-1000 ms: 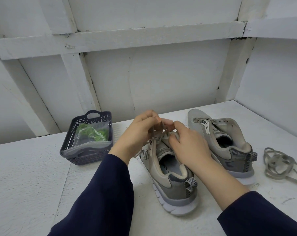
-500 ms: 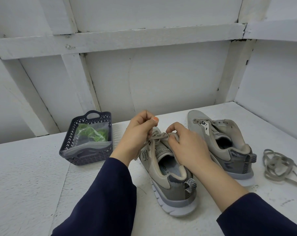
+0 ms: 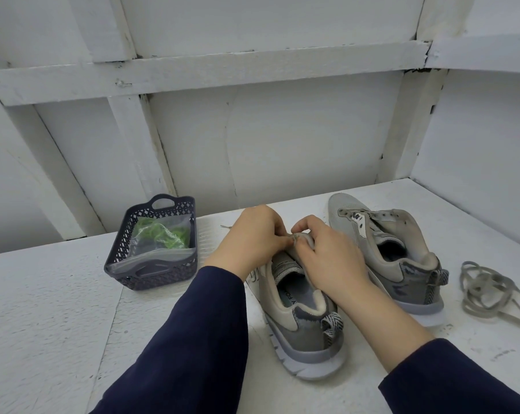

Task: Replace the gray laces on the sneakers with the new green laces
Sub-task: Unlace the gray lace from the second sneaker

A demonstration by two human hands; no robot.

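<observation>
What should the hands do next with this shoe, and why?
Probably pull the gray lace further out of the near sneaker. Both the left hand and right hand pinch it at the tongue, and one end trails beyond. The other sneaker is already bare, its loose lace piled to the right; the green laces wait bagged in the basket.

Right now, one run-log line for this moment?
step: unlacing near sneaker | left hand: pinches gray lace | right hand: holds tongue | far sneaker: unlaced | green laces: bagged in basket
</observation>
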